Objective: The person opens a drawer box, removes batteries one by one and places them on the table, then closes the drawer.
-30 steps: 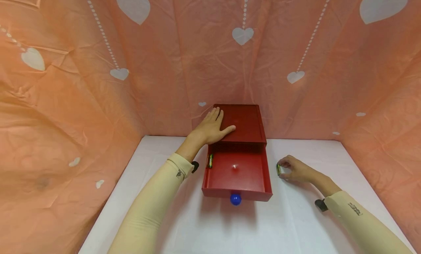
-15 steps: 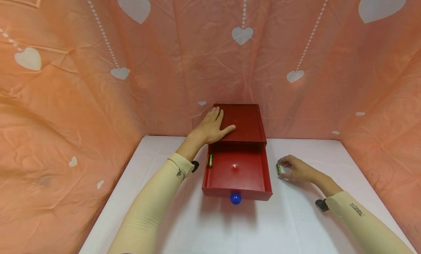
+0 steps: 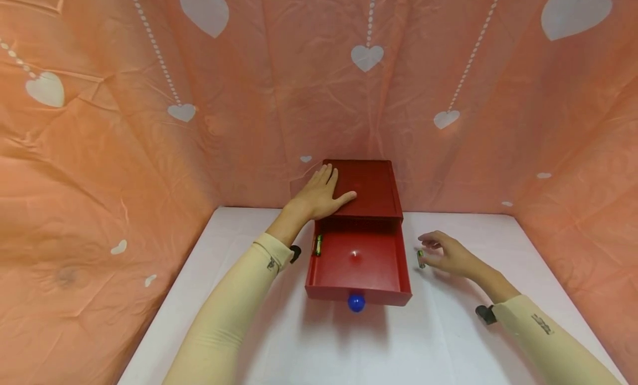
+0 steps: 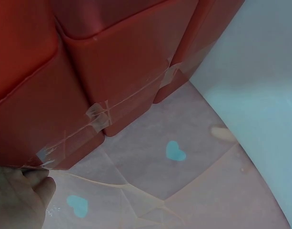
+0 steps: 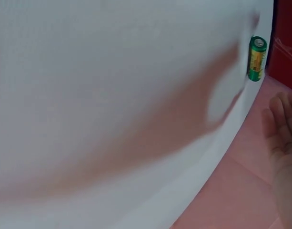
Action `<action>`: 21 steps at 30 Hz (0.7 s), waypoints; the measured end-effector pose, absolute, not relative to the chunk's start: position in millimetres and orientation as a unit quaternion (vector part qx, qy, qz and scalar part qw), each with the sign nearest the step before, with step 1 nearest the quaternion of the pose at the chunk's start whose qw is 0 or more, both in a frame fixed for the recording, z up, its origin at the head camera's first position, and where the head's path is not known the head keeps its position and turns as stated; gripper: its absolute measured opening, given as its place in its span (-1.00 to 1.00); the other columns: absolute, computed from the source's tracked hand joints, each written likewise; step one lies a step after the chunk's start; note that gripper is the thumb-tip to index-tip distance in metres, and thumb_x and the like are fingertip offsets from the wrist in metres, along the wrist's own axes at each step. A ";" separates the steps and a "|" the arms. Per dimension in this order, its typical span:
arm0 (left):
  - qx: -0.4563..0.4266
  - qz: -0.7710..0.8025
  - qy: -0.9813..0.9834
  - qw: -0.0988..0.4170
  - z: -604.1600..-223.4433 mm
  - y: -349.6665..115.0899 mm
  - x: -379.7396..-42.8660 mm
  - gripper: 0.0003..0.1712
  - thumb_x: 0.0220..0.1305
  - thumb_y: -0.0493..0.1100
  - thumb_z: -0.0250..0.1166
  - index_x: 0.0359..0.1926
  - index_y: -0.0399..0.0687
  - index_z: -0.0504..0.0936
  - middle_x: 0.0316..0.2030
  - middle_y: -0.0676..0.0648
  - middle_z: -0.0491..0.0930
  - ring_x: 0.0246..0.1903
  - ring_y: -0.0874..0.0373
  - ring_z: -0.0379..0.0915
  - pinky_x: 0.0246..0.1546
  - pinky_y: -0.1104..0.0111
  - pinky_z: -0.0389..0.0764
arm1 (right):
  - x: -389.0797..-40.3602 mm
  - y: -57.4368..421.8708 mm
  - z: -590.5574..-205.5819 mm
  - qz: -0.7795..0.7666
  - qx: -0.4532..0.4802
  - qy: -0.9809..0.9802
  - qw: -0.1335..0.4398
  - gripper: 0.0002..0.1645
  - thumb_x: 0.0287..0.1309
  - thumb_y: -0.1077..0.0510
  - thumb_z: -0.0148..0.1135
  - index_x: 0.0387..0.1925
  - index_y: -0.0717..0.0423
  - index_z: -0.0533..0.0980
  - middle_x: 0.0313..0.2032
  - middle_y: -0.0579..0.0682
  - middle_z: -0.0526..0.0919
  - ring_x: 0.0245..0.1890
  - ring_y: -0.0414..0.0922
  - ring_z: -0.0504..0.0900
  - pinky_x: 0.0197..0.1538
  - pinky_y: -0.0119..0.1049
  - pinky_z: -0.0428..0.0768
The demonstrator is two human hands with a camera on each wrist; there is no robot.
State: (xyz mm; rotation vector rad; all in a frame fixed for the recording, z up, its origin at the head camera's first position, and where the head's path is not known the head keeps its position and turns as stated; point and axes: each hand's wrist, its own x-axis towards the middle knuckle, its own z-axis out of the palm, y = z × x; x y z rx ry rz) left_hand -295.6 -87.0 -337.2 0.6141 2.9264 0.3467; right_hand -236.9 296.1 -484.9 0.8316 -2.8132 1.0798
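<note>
My left hand (image 3: 319, 195) rests on the left part of the red drawer box's top (image 3: 369, 188), fingers straight and thumb spread. In the left wrist view, part of that hand (image 4: 17, 195) shows at the box's edge. The drawer (image 3: 359, 268) stands pulled out, a blue round knob (image 3: 356, 303) on its front. A green battery (image 3: 318, 245) lies inside along its left wall. Right of the drawer, my right hand (image 3: 446, 255) has its fingers parted beside a second green battery (image 3: 421, 258). In the right wrist view this battery (image 5: 256, 58) stands apart from the fingers (image 5: 281, 119).
The box sits at the back of a white-covered table (image 3: 259, 329). Behind and beside it hangs pink-orange cloth (image 3: 299, 86) with white hearts. Clear tape (image 4: 99, 114) runs along the red box's side. A dark band (image 3: 485, 314) is on the right wrist.
My right fingers have lifted and parted from the second battery, which they pinched before. The left hand has stayed on the box, and the drawer has not moved.
</note>
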 end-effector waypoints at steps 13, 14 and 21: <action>0.202 0.119 0.970 0.060 -337.5 -86.0 -296.0 0.12 0.60 0.53 -0.20 0.75 -0.15 -0.21 0.74 -0.18 -0.33 0.72 0.03 -0.54 0.69 0.22 -0.40 | -228.9 290.1 -450.7 0.324 0.250 -0.910 0.062 -0.40 0.21 0.19 0.60 0.21 0.33 0.59 0.05 0.27 0.71 0.04 0.22 0.71 0.15 0.27 0.68; 0.201 0.118 0.970 0.060 -337.4 -86.1 -296.0 0.12 0.60 0.53 -0.19 0.75 -0.15 -0.21 0.74 -0.18 -0.33 0.72 0.03 -0.54 0.69 0.22 -0.40 | -227.9 289.7 -447.8 0.321 0.245 -0.912 0.062 -0.40 0.22 0.18 0.60 0.22 0.31 0.59 0.06 0.26 0.71 0.05 0.21 0.71 0.15 0.28 0.68; 0.201 0.119 0.970 0.063 -336.0 -86.6 -294.6 0.12 0.59 0.53 -0.19 0.75 -0.16 -0.21 0.74 -0.18 -0.34 0.72 0.02 -0.54 0.69 0.21 -0.39 | -221.7 286.8 -430.1 0.313 0.254 -0.910 0.095 -0.43 0.20 0.18 0.61 0.20 0.22 0.62 0.05 0.13 0.73 0.04 0.14 0.72 0.15 -0.28 0.70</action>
